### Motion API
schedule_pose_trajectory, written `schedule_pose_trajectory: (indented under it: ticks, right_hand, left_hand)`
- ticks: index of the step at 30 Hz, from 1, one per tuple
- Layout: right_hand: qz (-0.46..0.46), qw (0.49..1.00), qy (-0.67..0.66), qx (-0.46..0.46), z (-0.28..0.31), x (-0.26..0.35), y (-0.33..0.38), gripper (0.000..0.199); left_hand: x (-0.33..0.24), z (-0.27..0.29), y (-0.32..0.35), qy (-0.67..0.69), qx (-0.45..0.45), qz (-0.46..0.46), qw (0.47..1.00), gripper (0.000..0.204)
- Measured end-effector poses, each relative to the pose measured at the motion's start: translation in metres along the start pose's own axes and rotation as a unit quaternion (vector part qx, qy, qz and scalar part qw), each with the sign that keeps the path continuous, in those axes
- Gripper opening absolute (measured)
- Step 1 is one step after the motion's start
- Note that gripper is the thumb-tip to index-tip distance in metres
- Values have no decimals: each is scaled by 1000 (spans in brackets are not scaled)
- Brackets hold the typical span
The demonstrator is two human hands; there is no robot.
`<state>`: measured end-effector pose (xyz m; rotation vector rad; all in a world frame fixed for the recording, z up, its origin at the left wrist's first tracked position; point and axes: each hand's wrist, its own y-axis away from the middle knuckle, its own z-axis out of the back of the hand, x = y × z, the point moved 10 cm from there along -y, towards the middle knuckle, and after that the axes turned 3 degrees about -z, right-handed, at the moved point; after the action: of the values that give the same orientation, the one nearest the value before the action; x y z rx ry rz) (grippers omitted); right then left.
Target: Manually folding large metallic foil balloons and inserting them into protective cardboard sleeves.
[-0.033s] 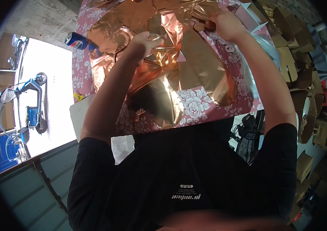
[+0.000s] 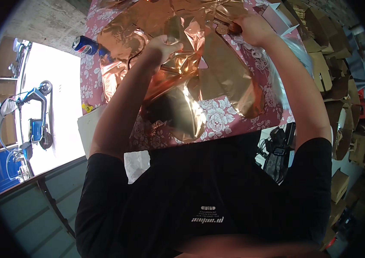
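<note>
A large shiny copper-gold foil balloon [image 2: 230,73], lying flat and creased with rounded lobes, spreads over a table with a pink floral cloth [image 2: 219,114]. My left hand [image 2: 162,49] is closed on the foil left of its middle, thumb and fingers pinching a fold. Toward the far right edge, my right hand [image 2: 253,29] has its fingers curled at the foil's rim, beside a dark gap in it; the fingertips are partly hidden. Loose white string [image 2: 256,53] lies just below the right hand.
A blue can [image 2: 85,45] lies at the table's left edge, with a small yellow scrap [image 2: 87,107] nearer. An open white box [image 2: 279,19] and clear plastic [image 2: 296,56] lie at the right. Cardboard boxes [image 2: 337,64] pile beyond. A blue scooter [image 2: 38,116] stands at left.
The foil's middle folds and near lobe have shifted very slightly. Both hands keep almost the same place and grip.
</note>
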<state>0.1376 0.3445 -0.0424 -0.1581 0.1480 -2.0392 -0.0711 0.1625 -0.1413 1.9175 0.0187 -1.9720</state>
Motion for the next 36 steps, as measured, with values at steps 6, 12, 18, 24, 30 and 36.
schedule_pose_trajectory:
  ticks: [6,12,18,24,30,36]
  right_hand:
    - [-52,997,12,55,-11,-28,0,34]
    - [-61,986,133,75,-21,-35,-2,31]
    - [-114,993,21,-32,8,-53,-5,27]
    - [-195,977,-79,14,44,-39,-8,28]
    - [-175,972,-123,-97,64,-50,-5,31]
    - [-188,968,-108,-123,61,-67,-29,25]
  left_hand:
    - [-1,0,1,-14,-14,3,1000,19]
    - [4,-2,3,15,-14,-11,1000,21]
    - [9,0,0,10,-23,5,1000,22]
    - [10,5,3,7,-40,3,999,19]
    - [2,-7,11,2,-31,10,999,19]
    - [10,9,7,-14,-50,1,999,23]
